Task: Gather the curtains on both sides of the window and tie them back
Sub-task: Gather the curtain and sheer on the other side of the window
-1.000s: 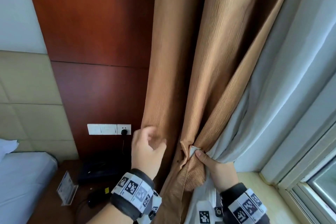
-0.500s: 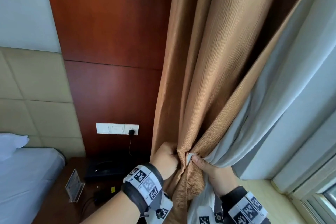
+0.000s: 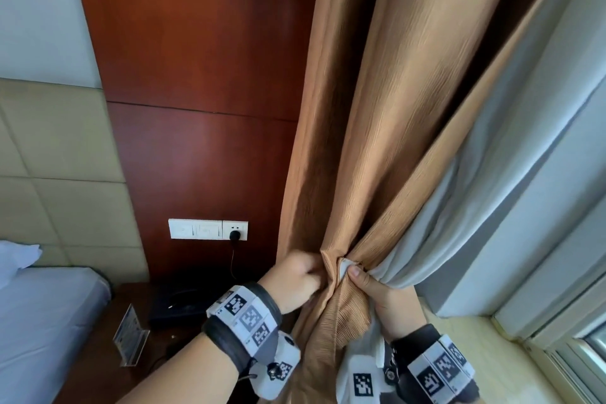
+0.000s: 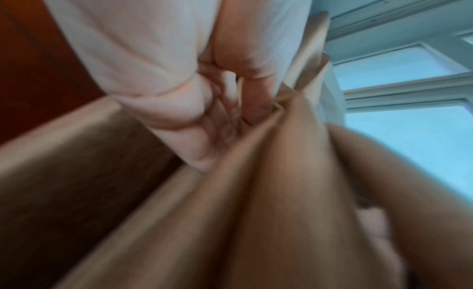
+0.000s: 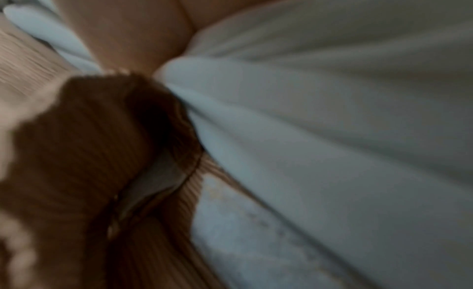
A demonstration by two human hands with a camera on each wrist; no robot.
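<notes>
Curtain (image 3: 393, 102), tan and ribbed, fills the centre and upper right of the head view. Its long axis runs down from the top edge and narrows to a waist at lower centre. Its pale lining (image 3: 485, 213) sweeps in from the right, the window frame (image 3: 557, 348) side. Both hands meet at that waist. The left hand (image 3: 293, 282) comes in from the left, fingers curled into the tan folds. The right hand (image 3: 380, 295), just right of it, pinches lining against tan under its thumb (image 3: 355, 272). No tie shows in any view, so I judge the left hand, on the wood panel (image 3: 196, 75) side, freer to fetch one.
</notes>
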